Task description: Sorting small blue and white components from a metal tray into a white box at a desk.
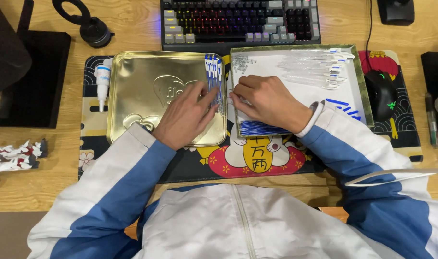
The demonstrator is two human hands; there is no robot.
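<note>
My left hand (184, 116) rests flat in a shallow gold metal tray (132, 76), fingers spread, touching a row of blue-and-white pens (213, 76) along the tray's right side. My right hand (267, 100) lies over a white tray with a green rim (365, 91), fingers curled at its left edge beside the pens; whether it grips something small is hidden. A bunch of blue refills (257, 128) lies at that tray's front, and several clear pen barrels (315, 69) lie at its back.
A keyboard (240, 21) stands behind the trays. A black mouse (381, 93) sits to the right, a small white bottle (102, 79) left of the gold tray. A patterned desk mat (257, 158) lies under everything. A monitor base (32, 76) is at left.
</note>
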